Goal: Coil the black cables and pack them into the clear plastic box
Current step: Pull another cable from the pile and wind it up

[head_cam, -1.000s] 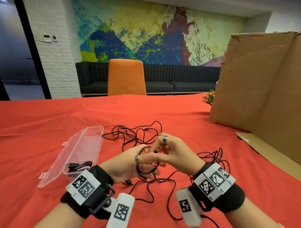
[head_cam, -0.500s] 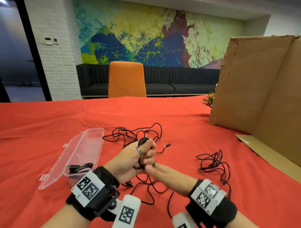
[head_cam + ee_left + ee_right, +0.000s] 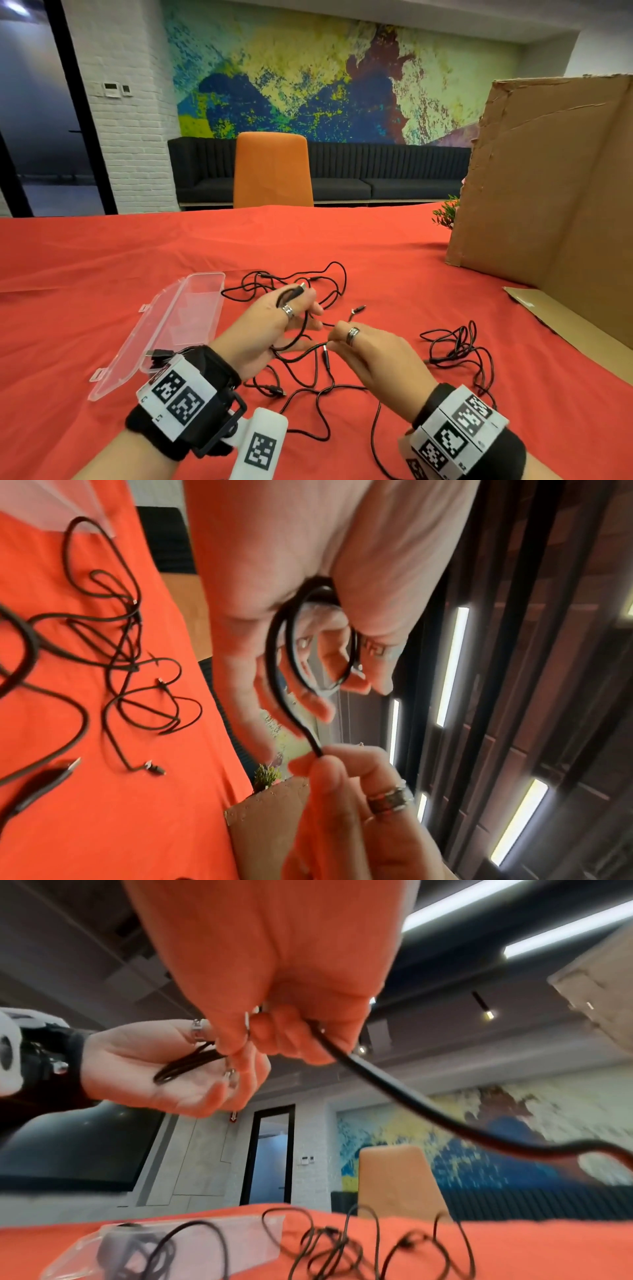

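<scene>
Head view: left hand [image 3: 274,329] grips a few loops of black cable [image 3: 294,346] above the red surface [image 3: 102,274]; right hand [image 3: 373,356] pinches the same cable just beside it. Clear plastic box [image 3: 191,308] lies open to the left, one coiled cable inside.

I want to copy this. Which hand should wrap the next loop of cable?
Probably the right hand. It pinches the loose cable just beside the left hand, which already grips the coil and keeps it steady.
</scene>
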`<state>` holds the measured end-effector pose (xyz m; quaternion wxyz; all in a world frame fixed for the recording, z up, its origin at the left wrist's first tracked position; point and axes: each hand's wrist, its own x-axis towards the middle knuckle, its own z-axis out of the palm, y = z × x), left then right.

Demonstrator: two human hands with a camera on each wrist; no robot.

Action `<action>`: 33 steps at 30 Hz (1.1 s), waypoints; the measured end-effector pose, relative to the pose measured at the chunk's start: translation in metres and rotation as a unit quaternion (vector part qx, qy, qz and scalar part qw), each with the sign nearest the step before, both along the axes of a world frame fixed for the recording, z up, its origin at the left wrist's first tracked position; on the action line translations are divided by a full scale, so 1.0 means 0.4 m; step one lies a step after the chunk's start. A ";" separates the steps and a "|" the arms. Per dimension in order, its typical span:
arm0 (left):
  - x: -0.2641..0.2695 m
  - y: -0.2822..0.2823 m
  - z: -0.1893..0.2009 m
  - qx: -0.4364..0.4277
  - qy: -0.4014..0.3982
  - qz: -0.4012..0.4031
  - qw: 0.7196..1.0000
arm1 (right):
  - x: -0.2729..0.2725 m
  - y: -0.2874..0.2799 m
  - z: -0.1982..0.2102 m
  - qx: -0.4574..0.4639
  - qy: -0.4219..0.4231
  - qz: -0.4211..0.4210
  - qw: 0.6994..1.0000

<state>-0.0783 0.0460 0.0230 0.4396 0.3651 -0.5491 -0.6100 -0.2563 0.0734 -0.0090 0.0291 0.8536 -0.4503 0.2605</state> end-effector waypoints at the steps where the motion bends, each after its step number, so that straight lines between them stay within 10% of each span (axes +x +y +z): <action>1: 0.000 0.003 -0.004 0.020 -0.002 -0.035 0.999 | -0.001 -0.005 0.009 -0.041 0.007 0.006 0.999; 6: 0.010 0.024 0.002 0.081 -0.017 -0.155 0.984 | 0.011 -0.019 0.040 -0.121 0.009 0.044 0.992; 10: 0.014 0.024 0.009 0.096 0.020 -0.172 0.980 | -0.002 -0.019 0.041 0.029 -0.105 0.064 0.992; 20: -0.016 -0.004 -0.009 0.014 0.110 0.021 0.994 | -0.060 -0.028 0.018 0.093 -0.124 -0.060 0.986; 33: -0.063 -0.007 0.019 0.017 0.274 0.070 0.959 | 0.077 0.047 0.022 0.056 -0.003 -0.021 0.998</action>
